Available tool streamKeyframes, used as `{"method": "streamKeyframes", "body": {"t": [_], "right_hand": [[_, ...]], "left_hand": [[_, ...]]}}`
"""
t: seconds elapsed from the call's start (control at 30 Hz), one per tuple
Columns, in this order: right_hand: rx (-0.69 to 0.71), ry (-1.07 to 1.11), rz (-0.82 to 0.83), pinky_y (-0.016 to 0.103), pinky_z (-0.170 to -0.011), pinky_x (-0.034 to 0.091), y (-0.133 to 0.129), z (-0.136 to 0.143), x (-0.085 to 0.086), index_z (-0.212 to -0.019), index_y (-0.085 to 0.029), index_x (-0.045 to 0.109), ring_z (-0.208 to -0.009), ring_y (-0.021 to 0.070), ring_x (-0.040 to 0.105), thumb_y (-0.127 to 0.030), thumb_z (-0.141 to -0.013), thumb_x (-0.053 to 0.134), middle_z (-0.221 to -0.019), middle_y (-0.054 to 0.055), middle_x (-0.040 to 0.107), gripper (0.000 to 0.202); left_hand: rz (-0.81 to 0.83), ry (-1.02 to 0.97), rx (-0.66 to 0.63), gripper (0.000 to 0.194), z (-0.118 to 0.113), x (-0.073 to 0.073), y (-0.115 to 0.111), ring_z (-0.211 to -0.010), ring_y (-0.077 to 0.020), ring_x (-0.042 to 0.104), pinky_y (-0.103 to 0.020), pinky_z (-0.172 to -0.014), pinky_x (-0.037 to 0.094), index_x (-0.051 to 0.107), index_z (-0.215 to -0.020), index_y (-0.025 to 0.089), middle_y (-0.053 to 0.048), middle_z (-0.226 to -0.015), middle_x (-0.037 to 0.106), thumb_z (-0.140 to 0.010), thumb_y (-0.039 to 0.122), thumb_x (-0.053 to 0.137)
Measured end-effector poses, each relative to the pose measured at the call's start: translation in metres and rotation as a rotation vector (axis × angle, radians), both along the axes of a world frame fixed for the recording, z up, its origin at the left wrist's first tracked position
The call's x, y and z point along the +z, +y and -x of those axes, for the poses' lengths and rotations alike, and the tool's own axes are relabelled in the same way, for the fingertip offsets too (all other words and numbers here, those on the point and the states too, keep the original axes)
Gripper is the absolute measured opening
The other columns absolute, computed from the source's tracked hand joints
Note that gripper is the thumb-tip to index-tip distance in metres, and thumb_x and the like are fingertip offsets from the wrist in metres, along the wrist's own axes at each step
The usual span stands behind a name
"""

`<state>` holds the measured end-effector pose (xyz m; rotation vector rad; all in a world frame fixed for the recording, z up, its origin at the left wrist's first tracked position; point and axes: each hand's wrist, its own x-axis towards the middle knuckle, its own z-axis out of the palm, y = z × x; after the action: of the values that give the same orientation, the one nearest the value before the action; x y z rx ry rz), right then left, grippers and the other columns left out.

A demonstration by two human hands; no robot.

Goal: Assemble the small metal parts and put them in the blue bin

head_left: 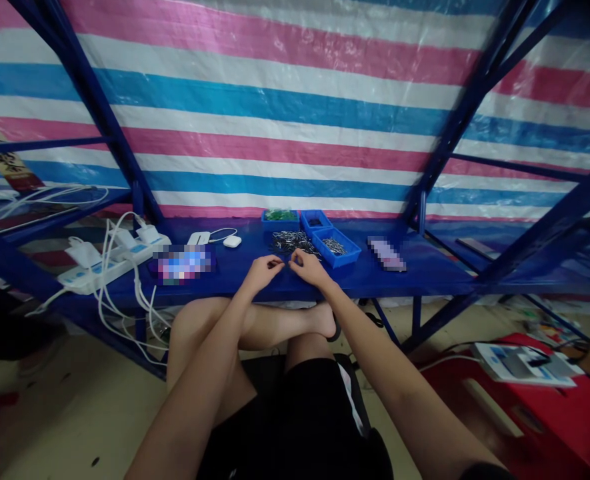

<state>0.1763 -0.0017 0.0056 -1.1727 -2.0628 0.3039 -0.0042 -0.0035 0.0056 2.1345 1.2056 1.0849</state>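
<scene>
Over the front part of the blue table, my left hand [265,273] is closed in a pinch, its fingertips pointing right. My right hand [307,268] faces it a short gap away, also pinched. Anything between the fingertips is too small to make out. Just beyond both hands lies a loose pile of small black and silver pin-like pieces [291,242]. To its right, a blue bin [351,257] holds silver metal pins [333,247]. Behind stand a blue bin with green pieces [279,215] and a smaller blue bin [316,213] with dark contents.
White power strips [119,259] with tangled cables cover the table's left end, beside a lit phone [183,265]. A white earbud case [232,241] lies near a white charger [199,239]. Another phone [387,255] is on the right. Blue metal posts [455,127] frame the table [425,270].
</scene>
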Motion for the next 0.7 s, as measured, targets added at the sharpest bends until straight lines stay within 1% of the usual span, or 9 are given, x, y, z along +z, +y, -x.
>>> {"method": "streamKeyframes", "body": {"t": [0.1, 0.27, 0.43, 0.5, 0.6, 0.7], "right_hand": [[-0.014, -0.009, 0.036, 0.021, -0.054, 0.028, -0.0031, -0.0001, 0.0012, -0.082, -0.019, 0.052, -0.052, 0.0100, 0.042, -0.037, -0.081, 0.048, -0.056, -0.006, 0.044, 0.019], [0.022, -0.056, 0.021, 0.021, -0.054, 0.027, -0.0067, 0.0002, 0.0018, -0.084, -0.020, 0.051, -0.054, 0.0102, 0.043, -0.042, -0.081, 0.048, -0.060, -0.005, 0.047, 0.023], [0.088, -0.044, 0.016, 0.022, -0.062, 0.033, -0.0037, 0.0017, 0.0014, -0.095, -0.019, 0.052, -0.066, 0.0118, 0.048, -0.040, -0.079, 0.052, -0.076, -0.001, 0.052, 0.026], [0.097, -0.047, 0.005, 0.023, -0.066, 0.035, -0.0018, 0.0018, 0.0007, -0.094, -0.019, 0.054, -0.071, 0.0126, 0.048, -0.038, -0.080, 0.051, -0.078, 0.000, 0.053, 0.024], [0.072, -0.059, -0.021, 0.025, -0.073, 0.036, -0.0003, 0.0009, -0.0003, -0.090, -0.019, 0.058, -0.077, 0.0139, 0.049, -0.035, -0.080, 0.052, -0.081, 0.002, 0.056, 0.020], [0.051, -0.070, 0.012, 0.024, -0.071, 0.036, -0.0010, 0.0002, -0.0004, -0.089, -0.019, 0.059, -0.075, 0.0133, 0.051, -0.034, -0.083, 0.050, -0.080, 0.002, 0.059, 0.018]], "left_hand": [[0.004, 0.031, -0.023, 0.022, 0.0003, -0.0024, 0.0025, -0.079, -0.0175, 0.062, -0.027, -0.074, 0.046, 0.066, -0.085, 0.016, -0.005, -0.086, 0.069, -0.075, 0.032, 0.055], [-0.032, 0.064, -0.039, 0.021, 0.0016, -0.0048, 0.0052, -0.080, -0.0176, 0.062, -0.027, -0.076, 0.046, 0.067, -0.087, 0.016, -0.005, -0.088, 0.068, -0.073, 0.026, 0.055], [-0.048, 0.079, -0.037, 0.022, 0.0024, -0.0048, 0.0057, -0.082, -0.0174, 0.062, -0.027, -0.077, 0.046, 0.067, -0.089, 0.016, -0.005, -0.090, 0.068, -0.073, 0.023, 0.054], [-0.044, 0.076, -0.038, 0.022, 0.0023, -0.0050, 0.0057, -0.081, -0.0173, 0.062, -0.027, -0.077, 0.046, 0.067, -0.088, 0.016, -0.005, -0.089, 0.068, -0.073, 0.024, 0.054], [-0.035, 0.066, -0.046, 0.022, 0.0018, -0.0058, 0.0056, -0.080, -0.0172, 0.062, -0.027, -0.076, 0.046, 0.067, -0.088, 0.016, -0.005, -0.088, 0.068, -0.073, 0.026, 0.054], [-0.030, 0.067, -0.043, 0.021, 0.0016, -0.0065, 0.0057, -0.080, -0.0173, 0.062, -0.028, -0.076, 0.046, 0.067, -0.087, 0.017, -0.005, -0.088, 0.068, -0.073, 0.027, 0.055]]}}
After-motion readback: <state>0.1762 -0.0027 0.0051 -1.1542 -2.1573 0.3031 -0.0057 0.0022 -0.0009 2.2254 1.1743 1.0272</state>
